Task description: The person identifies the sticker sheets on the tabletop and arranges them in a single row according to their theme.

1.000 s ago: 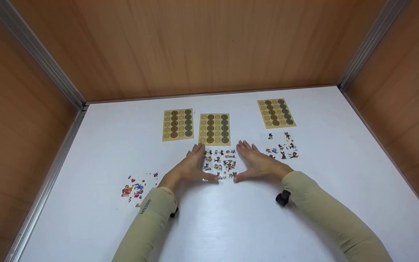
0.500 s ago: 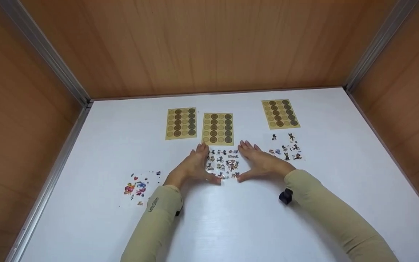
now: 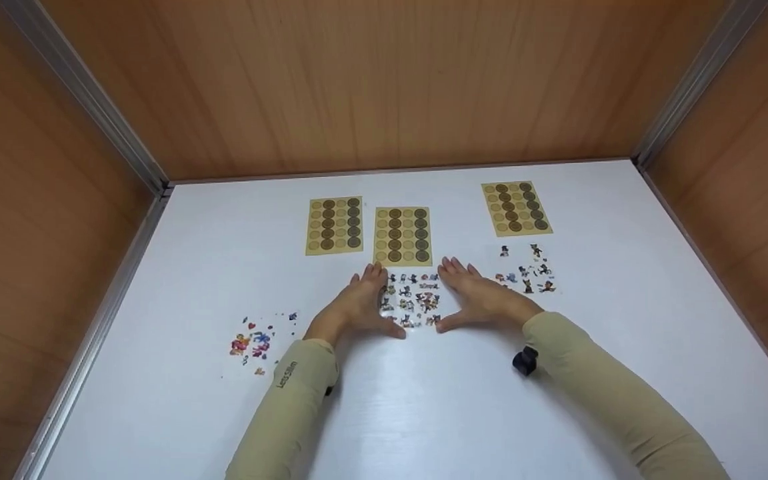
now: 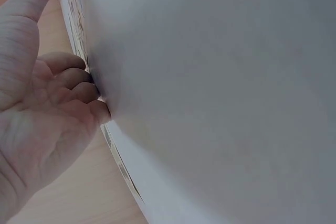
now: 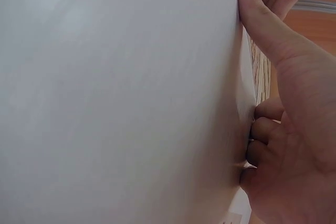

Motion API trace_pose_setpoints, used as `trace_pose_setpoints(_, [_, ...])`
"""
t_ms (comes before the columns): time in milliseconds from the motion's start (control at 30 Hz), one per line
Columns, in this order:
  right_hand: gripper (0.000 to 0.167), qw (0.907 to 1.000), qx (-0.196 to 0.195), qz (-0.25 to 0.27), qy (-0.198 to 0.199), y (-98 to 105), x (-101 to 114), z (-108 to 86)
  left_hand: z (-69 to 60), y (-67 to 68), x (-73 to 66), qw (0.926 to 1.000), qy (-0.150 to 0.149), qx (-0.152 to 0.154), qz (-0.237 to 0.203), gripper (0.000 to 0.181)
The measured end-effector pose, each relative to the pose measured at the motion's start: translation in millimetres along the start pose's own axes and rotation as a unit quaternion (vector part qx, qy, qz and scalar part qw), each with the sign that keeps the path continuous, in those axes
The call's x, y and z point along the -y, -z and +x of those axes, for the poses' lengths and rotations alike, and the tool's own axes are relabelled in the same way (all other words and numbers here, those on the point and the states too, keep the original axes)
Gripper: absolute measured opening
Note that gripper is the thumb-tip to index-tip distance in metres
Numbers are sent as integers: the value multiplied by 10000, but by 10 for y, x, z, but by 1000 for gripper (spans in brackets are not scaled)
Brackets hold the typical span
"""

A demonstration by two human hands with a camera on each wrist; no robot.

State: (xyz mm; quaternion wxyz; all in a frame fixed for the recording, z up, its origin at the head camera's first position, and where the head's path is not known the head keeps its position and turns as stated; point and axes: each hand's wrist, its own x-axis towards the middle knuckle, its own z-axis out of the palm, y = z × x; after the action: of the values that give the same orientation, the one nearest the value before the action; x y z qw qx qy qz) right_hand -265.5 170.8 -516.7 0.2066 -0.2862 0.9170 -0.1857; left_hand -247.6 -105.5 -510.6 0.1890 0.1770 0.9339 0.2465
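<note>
A clear sheet of small cartoon stickers (image 3: 417,300) lies flat on the white table between both hands. My left hand (image 3: 361,303) rests along its left edge, fingers extended away from me and thumb at the near left corner. Along the right edge rests my right hand (image 3: 481,297), its thumb at the near right corner. In the left wrist view the left fingertips (image 4: 100,111) touch the table top. The right wrist view has the right thumb (image 5: 262,24) and fingers meeting the surface too. Neither hand grips anything.
Two tan sheets of round stickers, one on the left (image 3: 335,225) and one in the middle (image 3: 403,237), lie beyond the hands. A third tan sheet (image 3: 517,208) is at the back right, above another cartoon sticker sheet (image 3: 528,270). Colourful stickers (image 3: 251,343) lie at the left.
Both hands stay beside the sticker sheet with hardly any movement. The whole head view has shifted slightly, so everything appears a little further right.
</note>
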Motion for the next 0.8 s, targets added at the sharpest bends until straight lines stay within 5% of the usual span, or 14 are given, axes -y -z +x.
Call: trace_pose_setpoints(800, [130, 9999, -34, -117, 51, -7, 6, 8, -35, -20, 6, 9995, -146, -66, -274, 130])
